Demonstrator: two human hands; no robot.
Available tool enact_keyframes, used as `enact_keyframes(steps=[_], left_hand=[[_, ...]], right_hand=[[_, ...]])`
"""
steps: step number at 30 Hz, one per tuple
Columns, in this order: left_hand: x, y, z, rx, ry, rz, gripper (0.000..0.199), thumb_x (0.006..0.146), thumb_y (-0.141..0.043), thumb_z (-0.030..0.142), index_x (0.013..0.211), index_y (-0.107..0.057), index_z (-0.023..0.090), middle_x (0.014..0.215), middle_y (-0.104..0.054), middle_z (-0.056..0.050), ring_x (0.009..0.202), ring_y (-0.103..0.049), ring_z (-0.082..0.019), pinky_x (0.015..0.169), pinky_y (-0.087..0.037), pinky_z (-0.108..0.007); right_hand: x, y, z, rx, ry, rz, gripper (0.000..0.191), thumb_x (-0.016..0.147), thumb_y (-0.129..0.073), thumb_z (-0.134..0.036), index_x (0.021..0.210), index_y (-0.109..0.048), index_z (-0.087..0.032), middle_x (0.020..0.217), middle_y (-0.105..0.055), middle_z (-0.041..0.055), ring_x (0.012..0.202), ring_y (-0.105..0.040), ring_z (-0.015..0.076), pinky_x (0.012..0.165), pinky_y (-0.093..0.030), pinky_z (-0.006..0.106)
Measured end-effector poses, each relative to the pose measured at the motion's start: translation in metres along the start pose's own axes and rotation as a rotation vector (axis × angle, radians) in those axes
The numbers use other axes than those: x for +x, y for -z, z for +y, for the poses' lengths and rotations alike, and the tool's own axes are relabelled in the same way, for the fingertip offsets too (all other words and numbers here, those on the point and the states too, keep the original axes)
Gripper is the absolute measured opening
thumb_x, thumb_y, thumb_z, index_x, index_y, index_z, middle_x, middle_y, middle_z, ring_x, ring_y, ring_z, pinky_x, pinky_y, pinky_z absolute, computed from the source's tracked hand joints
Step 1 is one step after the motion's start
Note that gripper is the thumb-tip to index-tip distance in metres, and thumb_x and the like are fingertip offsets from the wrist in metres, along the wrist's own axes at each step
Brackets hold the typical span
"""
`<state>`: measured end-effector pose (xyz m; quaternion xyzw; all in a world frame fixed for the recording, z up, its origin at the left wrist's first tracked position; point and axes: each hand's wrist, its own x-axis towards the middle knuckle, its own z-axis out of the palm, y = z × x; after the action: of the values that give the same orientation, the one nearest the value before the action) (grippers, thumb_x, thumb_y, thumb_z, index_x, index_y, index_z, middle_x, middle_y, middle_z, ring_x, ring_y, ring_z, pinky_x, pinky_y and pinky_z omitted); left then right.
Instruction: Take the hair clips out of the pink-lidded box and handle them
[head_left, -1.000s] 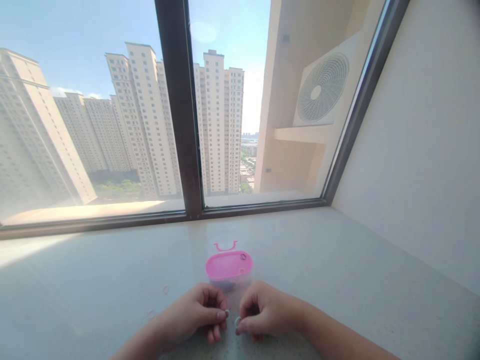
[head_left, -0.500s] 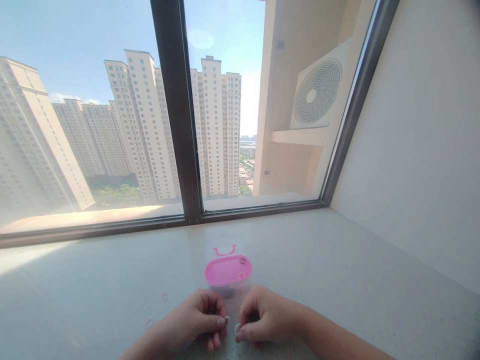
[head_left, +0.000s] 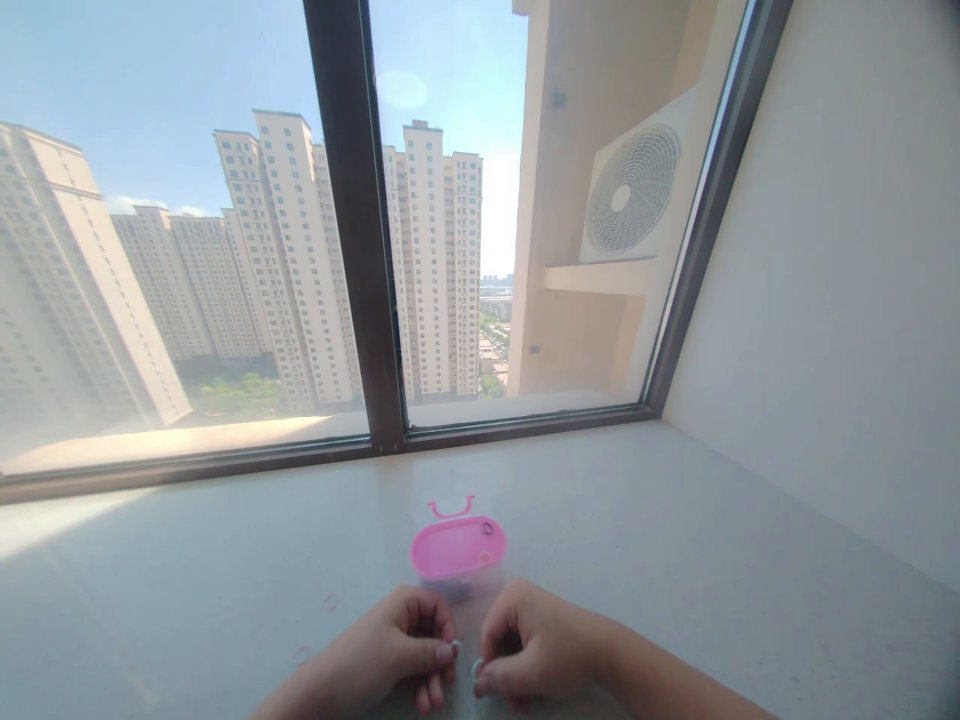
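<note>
Near the bottom centre, my left hand (head_left: 412,645) pinches a small pale ring (head_left: 456,647) between thumb and forefinger. Facing it across a narrow gap, my right hand (head_left: 529,645) pinches another small ring, pale green (head_left: 477,668), at its fingertips. Just beyond both hands is a container with a pink oval lid (head_left: 450,548). A dark ring (head_left: 487,528) and a light pinkish ring (head_left: 485,558) lie on the right part of the lid. Behind the lid rests a curved pink handle (head_left: 451,508).
Two faint pink rings (head_left: 331,602) (head_left: 301,654) lie on the pale sill (head_left: 187,570) beside my left forearm. A dark window frame (head_left: 386,400) borders the sill's far side, and a white wall (head_left: 840,300) rises on the right.
The view has tilted slightly, so everything sits a little lower in the picture. Both hands keep their pinches on the small rings, with hardly any movement.
</note>
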<state>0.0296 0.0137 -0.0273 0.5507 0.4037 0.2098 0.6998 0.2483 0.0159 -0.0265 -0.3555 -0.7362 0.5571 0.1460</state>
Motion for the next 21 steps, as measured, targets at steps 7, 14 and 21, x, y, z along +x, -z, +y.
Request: enact_keyframes(steps=[7, 14, 21], left_hand=[[-0.0007, 0.0005, -0.0004, -0.006, 0.005, 0.002, 0.031, 0.065, -0.073, 0.035, 0.077, -0.053, 0.014, 0.055, -0.059, 0.003, 0.048, -0.054, -0.009, 0.047, -0.038, -0.02], [0.001, -0.001, 0.0015, -0.011, 0.01, 0.018, 0.032, 0.063, -0.074, 0.036, 0.076, -0.053, 0.015, 0.053, -0.058, 0.004, 0.048, -0.054, -0.009, 0.047, -0.038, -0.02], [0.0005, -0.0028, 0.0003, -0.032, 0.02, 0.028, 0.036, 0.059, -0.076, 0.038, 0.074, -0.053, 0.015, 0.052, -0.057, 0.004, 0.047, -0.053, -0.009, 0.047, -0.036, -0.021]], right_hand=[[0.0013, -0.0005, 0.0042, 0.008, 0.006, 0.0, 0.019, 0.072, -0.068, -0.027, 0.075, -0.072, -0.009, 0.053, -0.055, -0.0022, 0.044, -0.046, 0.0049, 0.043, -0.035, 0.014], [0.0005, -0.0004, 0.0021, 0.007, 0.004, -0.005, 0.02, 0.071, -0.067, -0.027, 0.075, -0.071, -0.008, 0.053, -0.055, -0.0018, 0.044, -0.045, 0.005, 0.044, -0.035, 0.015], [0.0011, -0.0006, 0.0025, -0.026, 0.021, 0.01, 0.019, 0.071, -0.068, -0.028, 0.071, -0.071, -0.009, 0.051, -0.051, -0.0036, 0.042, -0.04, 0.0036, 0.04, -0.029, 0.014]])
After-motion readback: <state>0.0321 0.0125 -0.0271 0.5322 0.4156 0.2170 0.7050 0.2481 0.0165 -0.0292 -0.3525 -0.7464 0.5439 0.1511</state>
